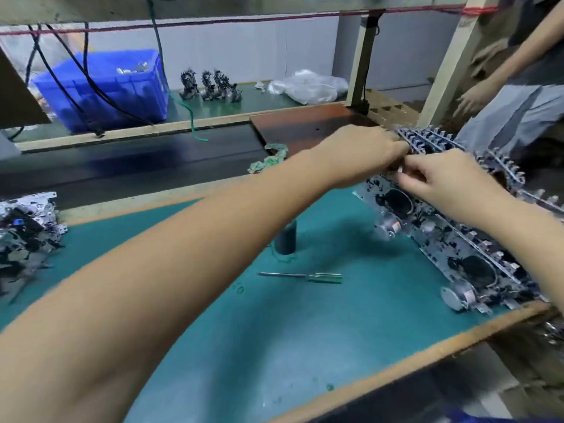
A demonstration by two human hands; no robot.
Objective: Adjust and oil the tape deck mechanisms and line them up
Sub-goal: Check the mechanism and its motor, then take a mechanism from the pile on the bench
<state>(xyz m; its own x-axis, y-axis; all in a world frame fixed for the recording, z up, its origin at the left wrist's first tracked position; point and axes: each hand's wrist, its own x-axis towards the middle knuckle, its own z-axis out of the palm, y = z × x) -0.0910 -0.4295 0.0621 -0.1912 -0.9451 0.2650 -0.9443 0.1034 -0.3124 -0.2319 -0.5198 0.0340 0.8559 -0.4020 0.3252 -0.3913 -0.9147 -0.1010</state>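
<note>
Both hands meet at the far right of the green tabletop (305, 346), at the far end of a row of tape decks (451, 239) that runs along the right edge. The left hand (363, 154) reaches across with fingers curled, gripping the top of a deck at the row's far end. The right hand (448, 178) sits just beside it, fingers bent and pinching something small on the same deck; what it pinches is too blurred to tell. A screwdriver (302, 276) with a green handle lies on the mat near the middle, apart from a dark bottle (286, 236) standing behind it. More decks (24, 236) are piled at the left edge. On the shelf behind stand a blue bin (103, 87), 3 upright mechanisms (210, 85) and a plastic bag (308, 87). Another person's hand (473, 97) shows at the upper right.
</note>
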